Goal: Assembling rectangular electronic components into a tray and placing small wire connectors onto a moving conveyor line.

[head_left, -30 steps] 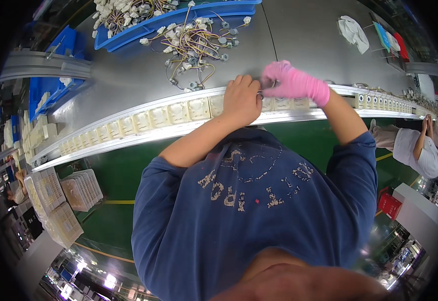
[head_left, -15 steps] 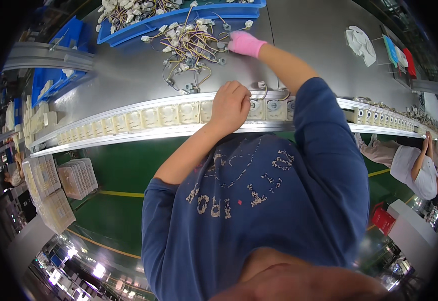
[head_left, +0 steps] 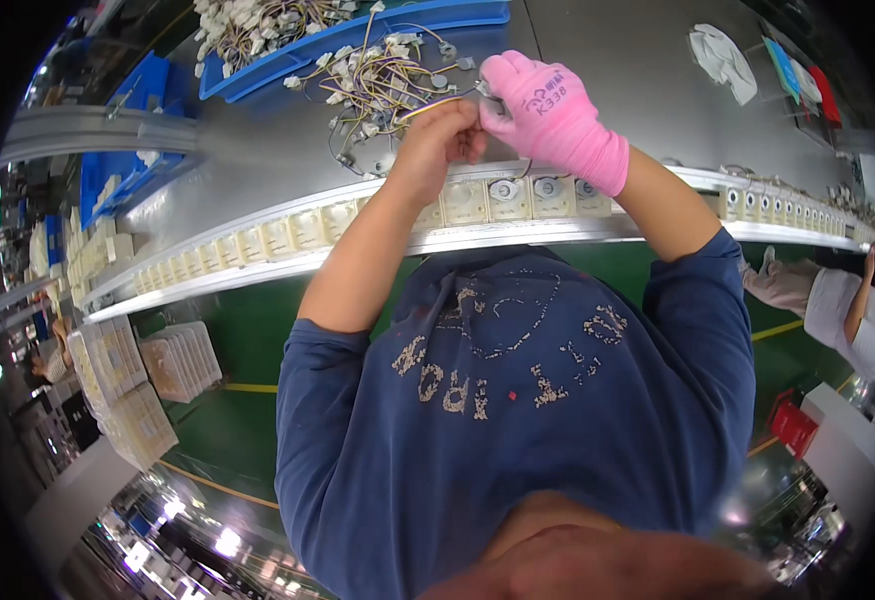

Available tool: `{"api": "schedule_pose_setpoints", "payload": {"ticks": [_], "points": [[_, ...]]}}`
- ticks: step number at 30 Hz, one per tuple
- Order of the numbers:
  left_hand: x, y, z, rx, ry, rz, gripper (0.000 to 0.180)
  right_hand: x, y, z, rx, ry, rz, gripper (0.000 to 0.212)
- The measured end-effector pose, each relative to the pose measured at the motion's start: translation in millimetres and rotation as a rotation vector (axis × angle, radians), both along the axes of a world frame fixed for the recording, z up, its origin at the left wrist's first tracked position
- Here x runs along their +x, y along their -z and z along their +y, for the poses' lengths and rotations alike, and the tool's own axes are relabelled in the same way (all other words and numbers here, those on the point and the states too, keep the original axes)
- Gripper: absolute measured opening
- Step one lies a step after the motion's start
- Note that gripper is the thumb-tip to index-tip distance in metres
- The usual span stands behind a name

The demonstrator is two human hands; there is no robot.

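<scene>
My right hand (head_left: 549,115), in a pink knit glove, pinches a small grey part with wires on it (head_left: 483,90); the fingers hide most of the part. My bare left hand (head_left: 437,145) is closed beside it, with thumb and fingertips on its yellow and purple wires (head_left: 435,106). Both hands are above the metal table, just past a rail holding a row of cream square plastic housings (head_left: 463,202). Grey round parts (head_left: 548,190) sit in several housings below my right hand. Beyond my left hand lies a tangled pile of wired parts with white connectors (head_left: 362,78).
A blue tray (head_left: 287,66) heaped with wired connectors stands at the back, another blue bin (head_left: 122,165) at the left. A white cloth (head_left: 722,62) lies at the right rear. Crates (head_left: 122,390) stand on the green floor at left. Another person (head_left: 842,300) is at far right.
My left hand has left the row of housings and moved up to the wires. My right hand has drawn back from the pile with a wired grey part, meeting the left.
</scene>
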State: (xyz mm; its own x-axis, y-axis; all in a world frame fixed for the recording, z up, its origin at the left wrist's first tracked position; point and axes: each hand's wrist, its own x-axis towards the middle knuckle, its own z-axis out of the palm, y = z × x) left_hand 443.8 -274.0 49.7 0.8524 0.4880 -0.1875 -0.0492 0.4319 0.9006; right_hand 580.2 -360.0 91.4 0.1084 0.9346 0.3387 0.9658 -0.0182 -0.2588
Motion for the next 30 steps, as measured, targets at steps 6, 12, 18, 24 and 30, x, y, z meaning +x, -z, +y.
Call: {"api": "schedule_pose_setpoints", "payload": {"ticks": [6, 12, 18, 24, 30], "points": [[-17, 11, 18, -0.254, 0.181, -0.002, 0.031, -27, 2, -19, 0.034, -0.089, 0.096, 0.029], [-35, 2, 13, -0.235, 0.096, 0.055, 0.031, -37, 23, -23, -0.054, -0.117, 0.750, 0.039], [-56, 24, 9, 1.039, 0.043, 0.263, 0.024, -44, 32, -26, -0.187, -0.167, 0.389, 0.029], [-68, 25, -1, 1.477, 0.137, 0.149, 0.011, -53, 32, -20, -0.554, -0.315, -0.064, 0.030], [-68, 34, -7, 1.458, 0.069, 0.208, 0.014, -58, 55, -38, -0.178, -0.294, -0.162, 0.025]]}}
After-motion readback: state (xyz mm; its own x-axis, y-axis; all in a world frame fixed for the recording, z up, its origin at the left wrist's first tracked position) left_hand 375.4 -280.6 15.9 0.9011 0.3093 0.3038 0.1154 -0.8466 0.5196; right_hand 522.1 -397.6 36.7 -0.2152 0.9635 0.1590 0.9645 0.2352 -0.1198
